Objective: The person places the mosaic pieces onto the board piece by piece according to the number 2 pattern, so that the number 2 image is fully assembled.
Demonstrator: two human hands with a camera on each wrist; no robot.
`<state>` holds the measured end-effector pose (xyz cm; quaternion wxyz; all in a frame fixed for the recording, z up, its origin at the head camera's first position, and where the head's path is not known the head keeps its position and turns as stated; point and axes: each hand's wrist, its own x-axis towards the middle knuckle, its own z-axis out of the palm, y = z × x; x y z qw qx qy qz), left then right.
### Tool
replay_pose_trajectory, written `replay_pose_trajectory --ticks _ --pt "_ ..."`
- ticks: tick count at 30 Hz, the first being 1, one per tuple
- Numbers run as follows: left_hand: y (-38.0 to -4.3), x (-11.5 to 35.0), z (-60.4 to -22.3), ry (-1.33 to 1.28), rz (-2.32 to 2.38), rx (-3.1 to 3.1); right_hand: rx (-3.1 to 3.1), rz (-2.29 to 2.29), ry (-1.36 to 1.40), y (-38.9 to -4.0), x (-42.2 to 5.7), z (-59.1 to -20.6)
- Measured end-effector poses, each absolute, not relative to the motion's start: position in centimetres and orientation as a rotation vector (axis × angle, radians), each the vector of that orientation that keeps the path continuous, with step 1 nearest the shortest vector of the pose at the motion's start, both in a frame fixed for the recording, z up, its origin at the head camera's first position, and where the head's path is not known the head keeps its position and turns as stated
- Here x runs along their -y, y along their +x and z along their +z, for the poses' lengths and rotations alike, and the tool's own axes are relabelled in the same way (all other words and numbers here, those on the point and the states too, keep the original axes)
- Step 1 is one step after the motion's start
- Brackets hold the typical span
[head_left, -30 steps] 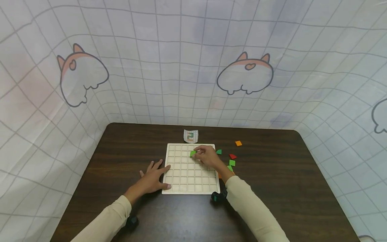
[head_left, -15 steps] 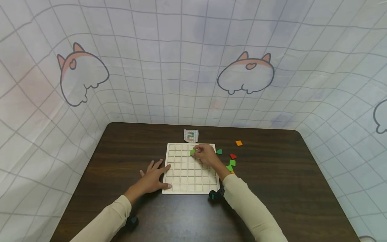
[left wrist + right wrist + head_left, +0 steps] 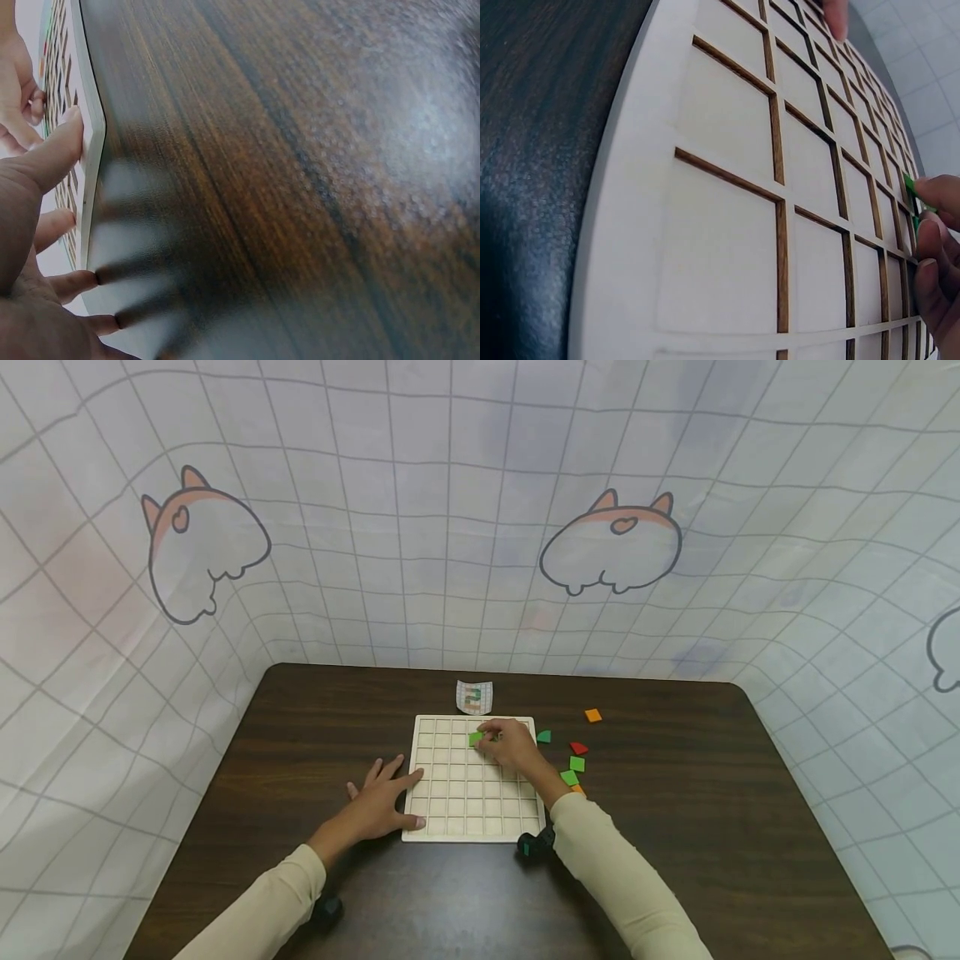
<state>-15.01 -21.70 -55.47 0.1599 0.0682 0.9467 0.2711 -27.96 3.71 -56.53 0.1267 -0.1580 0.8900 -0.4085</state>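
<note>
A pale wooden grid board (image 3: 474, 807) lies on the dark table. My right hand (image 3: 513, 747) reaches over its far half, thumb and fingers pinching a green square tile (image 3: 475, 738) above the grid cells. In the right wrist view, slivers of the green tile (image 3: 910, 184) show between the fingertips, which hide the rest. Spread fingers of my left hand (image 3: 377, 803) straddle the board's left edge: thumb and index finger rest on the frame, the others lie on the table. The left wrist view shows that thumb on the light rim (image 3: 91, 139).
Right of the board lie a dark green piece (image 3: 543, 737), a red piece (image 3: 577, 748), light green tiles (image 3: 577, 764) and an orange tile (image 3: 592, 715). Another orange piece is partly hidden by the right sleeve. A printed pattern card (image 3: 474, 697) lies behind the board.
My right hand and the green tile have shifted slightly left over the board. The right forearm has also drifted left a little. The left hand stays in place.
</note>
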Motion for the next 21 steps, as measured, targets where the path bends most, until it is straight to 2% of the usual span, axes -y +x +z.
replay_pose_trajectory --ticks 21 --pt "-14.82 21.44 -55.03 0.207 0.786 -2.722 -2.609 -1.131 -0.476 -27.99 -3.62 -56.54"
